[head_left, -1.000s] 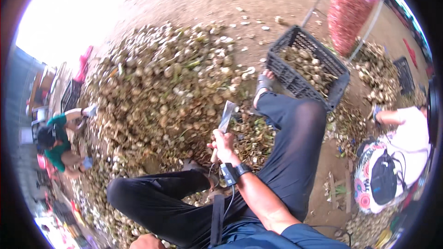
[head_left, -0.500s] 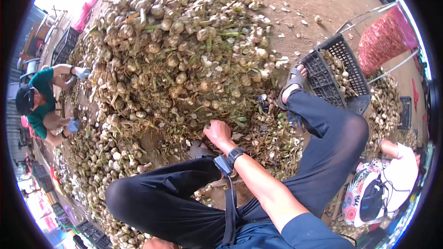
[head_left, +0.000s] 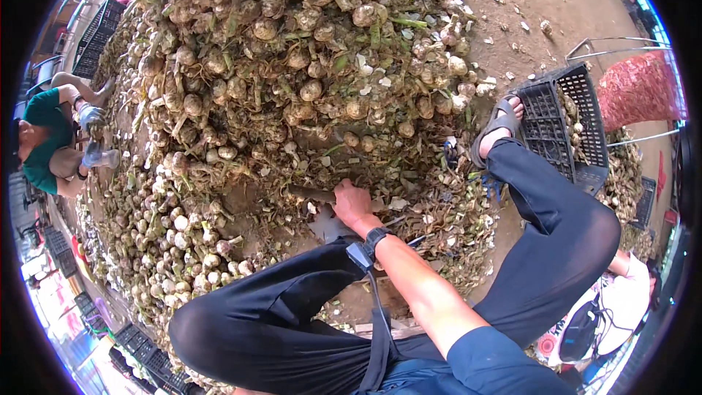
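Observation:
My right hand (head_left: 353,203) is closed low over the leaf litter between my legs. A dark, flat, blade-like piece (head_left: 313,193) sticks out leftward from the fist; its exact kind is unclear. Of my left hand (head_left: 247,392) only a sliver of skin shows at the lower edge, with its fingers hidden. In front rises a big heap of soil-covered garlic bulbs (head_left: 311,91) with dry stems and roots. Cleaner, trimmed-looking garlic bulbs (head_left: 179,238) lie to the left. Dry leaves and stem scraps (head_left: 439,230) cover the ground around the right hand.
A black plastic crate (head_left: 545,121) with garlic inside leans by my sandalled right foot (head_left: 501,128). Behind it hangs a red mesh sack (head_left: 638,89) on a metal frame. A co-worker in green (head_left: 50,135) with gloves sits at left. Another person in white (head_left: 621,307) is at right.
The view has shifted, and the heap looks closer. A blade-like piece now shows beside my right fist. My left hand has mostly slipped out of view. The co-worker's gloved hands have come together.

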A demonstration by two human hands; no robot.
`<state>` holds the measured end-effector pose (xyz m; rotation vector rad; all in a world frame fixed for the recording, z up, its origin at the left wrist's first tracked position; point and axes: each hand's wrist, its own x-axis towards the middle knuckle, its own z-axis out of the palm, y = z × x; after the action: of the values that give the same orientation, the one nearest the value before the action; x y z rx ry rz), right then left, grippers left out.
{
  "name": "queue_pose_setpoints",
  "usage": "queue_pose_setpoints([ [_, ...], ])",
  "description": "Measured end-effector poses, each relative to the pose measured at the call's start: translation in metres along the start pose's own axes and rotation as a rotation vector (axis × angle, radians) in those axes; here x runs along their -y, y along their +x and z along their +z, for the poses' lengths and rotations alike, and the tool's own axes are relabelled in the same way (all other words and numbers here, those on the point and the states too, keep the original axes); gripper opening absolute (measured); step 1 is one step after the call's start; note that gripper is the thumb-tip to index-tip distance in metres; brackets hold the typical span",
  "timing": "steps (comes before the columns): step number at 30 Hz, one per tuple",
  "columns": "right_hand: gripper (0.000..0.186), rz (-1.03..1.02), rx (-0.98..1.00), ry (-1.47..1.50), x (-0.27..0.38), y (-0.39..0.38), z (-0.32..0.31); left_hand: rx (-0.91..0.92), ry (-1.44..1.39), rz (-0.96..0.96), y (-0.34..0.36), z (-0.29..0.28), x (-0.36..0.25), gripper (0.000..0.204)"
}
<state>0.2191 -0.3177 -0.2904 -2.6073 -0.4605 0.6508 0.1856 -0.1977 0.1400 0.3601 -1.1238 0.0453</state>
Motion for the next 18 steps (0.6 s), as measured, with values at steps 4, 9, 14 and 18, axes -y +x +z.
queue_pose_setpoints([
  [4, 0.034, 0.034, -0.082, 0.188, -0.005, -0.003, -0.028, 0.041, -0.024, 0.018, 0.006, 0.003, -0.002, 0.026],
  [9, 0.032, 0.171, -0.097, 1.077, 0.012, -0.027, -0.103, 0.128, -0.063, 0.066, 0.017, 0.017, -0.012, 0.028],
  [14, 0.022, -0.102, -0.046, 1.504, 0.059, -0.046, -0.203, -0.059, -0.032, 0.028, -0.001, 0.025, -0.039, 0.027],
  [18, 0.026, -0.504, -0.237, 1.369, 0.069, -0.056, -0.307, -1.085, 1.184, -0.679, -0.015, -0.004, 0.002, 0.053],
])
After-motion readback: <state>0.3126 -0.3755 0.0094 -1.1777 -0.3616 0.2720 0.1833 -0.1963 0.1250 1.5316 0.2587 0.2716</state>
